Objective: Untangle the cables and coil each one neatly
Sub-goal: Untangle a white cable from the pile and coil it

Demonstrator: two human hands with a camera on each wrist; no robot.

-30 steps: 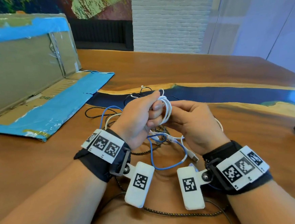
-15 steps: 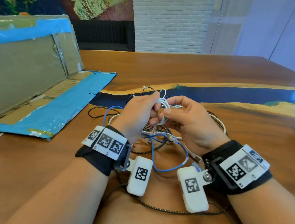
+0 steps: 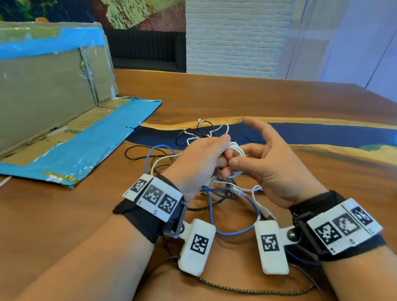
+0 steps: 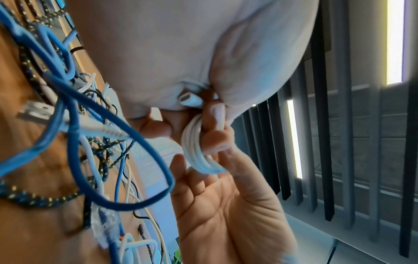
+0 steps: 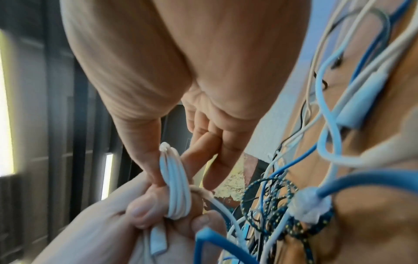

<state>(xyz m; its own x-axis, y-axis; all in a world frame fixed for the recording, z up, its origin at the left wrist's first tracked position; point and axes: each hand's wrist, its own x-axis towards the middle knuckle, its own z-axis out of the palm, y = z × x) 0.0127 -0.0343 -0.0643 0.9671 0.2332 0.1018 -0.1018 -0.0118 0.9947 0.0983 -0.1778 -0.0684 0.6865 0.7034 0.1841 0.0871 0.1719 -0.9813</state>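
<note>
We find the white cable coil [image 3: 234, 150] held above the desk [image 3: 284, 103], wound round the curled fingers [image 3: 222, 159] of our left hand [image 3: 200, 159]. Our right hand [image 3: 272, 166] lies at 3 o'clock, fingers spread, touching the loops. The coil's long axis runs 12 to 6; remaining cables [image 3: 220, 196] lie tangled beneath.

A thin white rubber-sheathed cable [image 3: 236, 150] is wound into a small tight coil of several loops, held up above the tangled heap; its white plug end [image 4: 189, 99] sticks out beside the coil. Under the coil lie a glossy blue cable [image 3: 232, 230] in open loops, a black braided cord with yellow flecks [image 3: 251, 291], and thin black wires [image 3: 192, 133], all crossing one another.
</note>
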